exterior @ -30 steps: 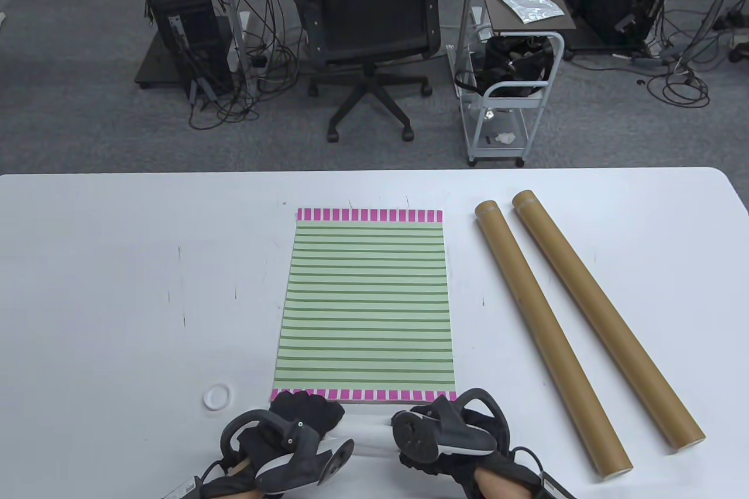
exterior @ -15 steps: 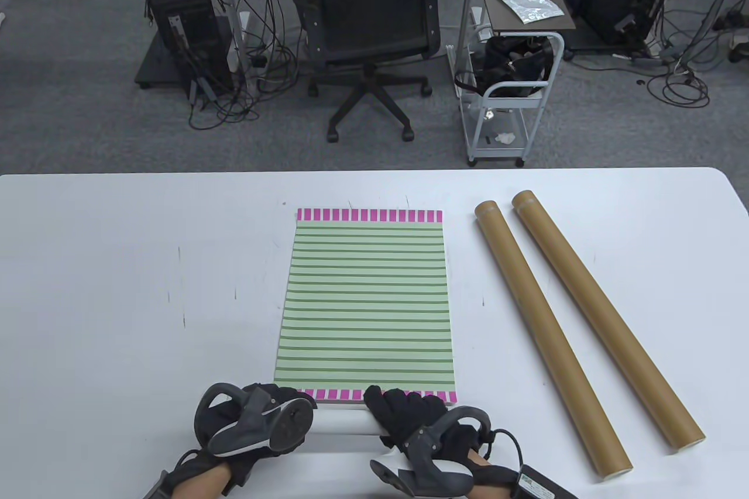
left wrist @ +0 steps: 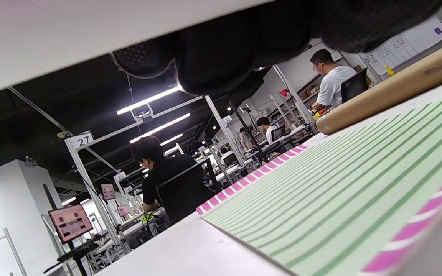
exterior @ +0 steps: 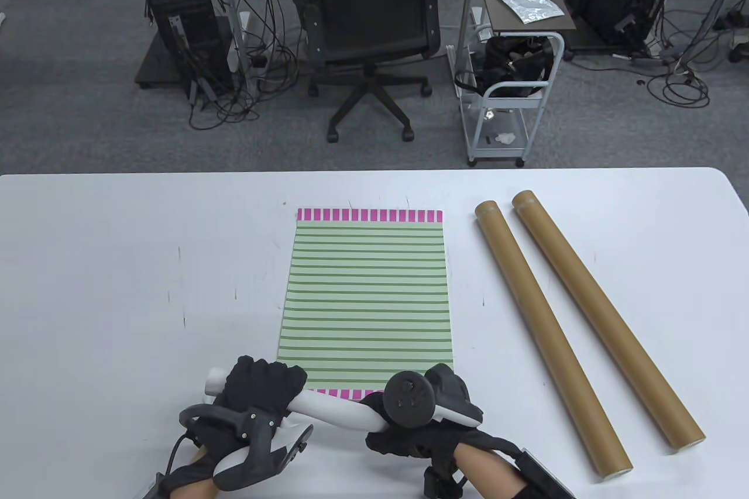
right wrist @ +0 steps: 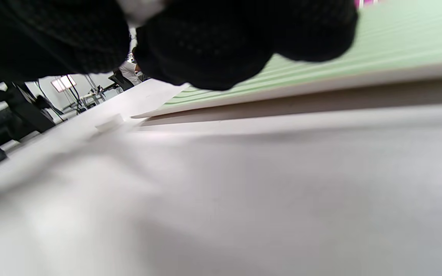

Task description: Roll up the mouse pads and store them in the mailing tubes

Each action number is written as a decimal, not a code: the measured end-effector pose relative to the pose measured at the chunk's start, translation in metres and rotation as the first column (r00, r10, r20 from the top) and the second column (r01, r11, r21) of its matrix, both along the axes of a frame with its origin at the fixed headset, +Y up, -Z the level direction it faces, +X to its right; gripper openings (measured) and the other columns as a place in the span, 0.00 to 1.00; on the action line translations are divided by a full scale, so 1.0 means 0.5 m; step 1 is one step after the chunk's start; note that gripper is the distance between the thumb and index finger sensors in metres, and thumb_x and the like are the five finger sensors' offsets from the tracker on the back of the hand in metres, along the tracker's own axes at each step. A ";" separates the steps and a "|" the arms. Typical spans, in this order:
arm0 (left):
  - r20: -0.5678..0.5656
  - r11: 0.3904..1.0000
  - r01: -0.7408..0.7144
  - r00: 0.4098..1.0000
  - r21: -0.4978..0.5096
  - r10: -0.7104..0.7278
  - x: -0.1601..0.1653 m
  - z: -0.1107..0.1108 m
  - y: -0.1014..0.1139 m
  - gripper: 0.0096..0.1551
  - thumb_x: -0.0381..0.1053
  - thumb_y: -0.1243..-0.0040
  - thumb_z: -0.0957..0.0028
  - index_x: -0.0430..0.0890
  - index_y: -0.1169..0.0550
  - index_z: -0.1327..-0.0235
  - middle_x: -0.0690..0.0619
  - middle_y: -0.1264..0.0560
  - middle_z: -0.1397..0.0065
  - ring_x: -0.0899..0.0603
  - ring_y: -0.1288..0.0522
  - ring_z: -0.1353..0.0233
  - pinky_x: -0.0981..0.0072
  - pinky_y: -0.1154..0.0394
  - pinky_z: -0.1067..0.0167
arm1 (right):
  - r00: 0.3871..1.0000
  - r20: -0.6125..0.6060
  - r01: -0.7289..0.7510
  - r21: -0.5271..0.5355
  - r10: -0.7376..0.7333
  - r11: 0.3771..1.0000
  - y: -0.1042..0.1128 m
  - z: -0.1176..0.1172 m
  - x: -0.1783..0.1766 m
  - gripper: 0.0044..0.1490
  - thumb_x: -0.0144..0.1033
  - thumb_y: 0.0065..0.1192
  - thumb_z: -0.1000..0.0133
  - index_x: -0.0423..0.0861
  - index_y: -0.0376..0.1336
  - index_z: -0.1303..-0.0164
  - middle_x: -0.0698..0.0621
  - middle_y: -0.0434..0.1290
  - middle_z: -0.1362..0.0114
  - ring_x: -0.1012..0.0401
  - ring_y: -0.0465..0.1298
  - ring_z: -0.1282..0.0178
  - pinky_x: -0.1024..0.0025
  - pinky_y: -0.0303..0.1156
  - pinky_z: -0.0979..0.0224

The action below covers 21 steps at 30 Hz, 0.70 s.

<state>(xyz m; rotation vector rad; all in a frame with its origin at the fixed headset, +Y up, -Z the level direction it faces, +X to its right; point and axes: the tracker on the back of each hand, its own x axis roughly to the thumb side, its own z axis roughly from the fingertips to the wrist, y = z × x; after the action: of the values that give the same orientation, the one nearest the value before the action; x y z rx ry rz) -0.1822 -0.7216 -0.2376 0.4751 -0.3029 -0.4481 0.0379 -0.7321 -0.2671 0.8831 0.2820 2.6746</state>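
A white roll point(exterior: 333, 410), which looks like a rolled-up pad, is held just in front of the near edge of the flat mouse pad point(exterior: 366, 300), green-striped with pink end bands. My left hand point(exterior: 263, 391) grips the roll near its left end, which points away from me. My right hand point(exterior: 433, 411) grips its right end, mostly under the tracker. In the left wrist view the roll point(left wrist: 90, 38) runs along the top above the striped pad point(left wrist: 340, 199). Two brown mailing tubes point(exterior: 550, 335) point(exterior: 605, 317) lie side by side to the right.
A small white ring cap point(right wrist: 109, 122) lies on the table left of the pad; the hands hide it in the table view. A black office chair point(exterior: 368, 25) and a white cart point(exterior: 509, 83) stand beyond the far edge of the table point(exterior: 117, 265).
The white roll lay flat between my hands along the pad's near edge. Both hands now grip it, and its left end has swung forward and left.
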 end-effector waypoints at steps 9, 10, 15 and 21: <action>-0.076 0.996 -0.089 0.993 -0.005 0.089 -0.042 -0.026 0.015 0.22 0.69 0.38 0.59 0.67 0.27 0.53 0.68 0.20 0.53 0.60 0.18 0.50 0.66 0.21 0.37 | 0.965 0.244 0.082 0.060 -0.094 0.995 0.075 -0.076 0.143 0.61 0.65 0.57 0.63 0.48 0.49 0.19 0.45 0.59 0.20 0.47 0.66 0.27 0.46 0.60 0.22; -0.090 0.993 -0.112 0.990 -0.019 0.110 -0.047 -0.032 0.015 0.22 0.69 0.38 0.59 0.67 0.27 0.53 0.68 0.20 0.53 0.60 0.19 0.50 0.66 0.21 0.37 | 0.943 0.330 -0.005 0.101 -0.029 0.995 0.082 -0.093 0.172 0.61 0.65 0.56 0.62 0.48 0.49 0.19 0.45 0.57 0.19 0.46 0.64 0.25 0.45 0.58 0.21; -0.139 0.990 -0.129 0.983 -0.061 0.120 -0.078 -0.055 0.003 0.22 0.69 0.37 0.60 0.67 0.26 0.54 0.68 0.20 0.53 0.60 0.18 0.50 0.66 0.20 0.37 | 0.668 0.638 -0.513 0.021 0.384 0.858 0.076 -0.166 0.316 0.63 0.68 0.53 0.60 0.47 0.43 0.17 0.43 0.50 0.15 0.43 0.57 0.19 0.41 0.56 0.20; -0.214 0.980 -0.181 0.963 -0.080 0.160 -0.119 -0.078 -0.011 0.21 0.69 0.37 0.60 0.68 0.25 0.55 0.67 0.20 0.53 0.59 0.18 0.50 0.66 0.20 0.37 | 0.416 0.740 -0.551 -0.257 0.528 0.794 0.013 -0.199 0.403 0.65 0.68 0.53 0.58 0.46 0.39 0.18 0.42 0.49 0.15 0.40 0.59 0.20 0.40 0.60 0.23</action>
<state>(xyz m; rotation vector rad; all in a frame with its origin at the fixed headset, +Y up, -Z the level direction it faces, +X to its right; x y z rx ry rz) -0.2416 -0.7272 -0.2767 0.3507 -0.0809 -0.3092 0.2396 -0.7258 -0.3664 -0.6039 0.3505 3.3310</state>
